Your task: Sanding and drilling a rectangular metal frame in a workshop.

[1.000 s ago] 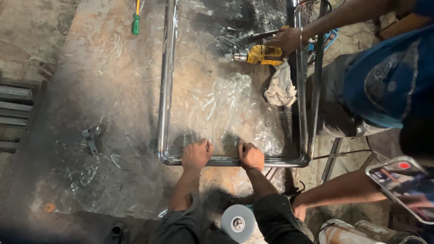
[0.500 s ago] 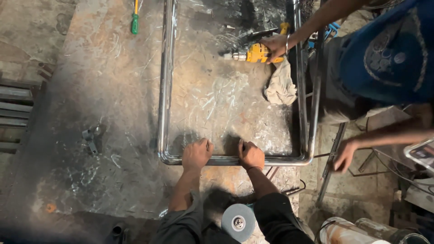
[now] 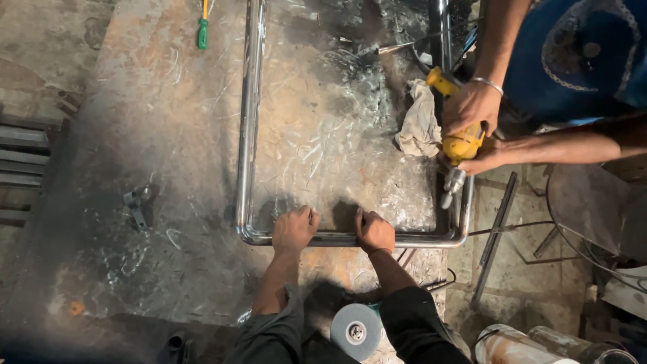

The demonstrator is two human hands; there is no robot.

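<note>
scratched steel worktable (image 3: 168, 135) fills view. bent chrome tube frame (image 3: 248, 121) lies flat on it, u-shaped, near bar closest to wearer. left hand (image 3: 294, 230) and right hand (image 3: 375, 231) grip that near bar, fingers curled over tube, pressed together, hands just apart. co-worker's hands (image 3: 472, 108) hold yellow power tool (image 3: 459, 138) at frame's right rail. crumpled rag (image 3: 419, 121) beside it. grey grinding disc (image 3: 355, 331) between wearer's knees. green screwdriver (image 3: 202, 32) at far edge.

Scratched steel worktable (image 3: 135, 121) over a dim concrete floor (image 3: 526, 283).
</note>
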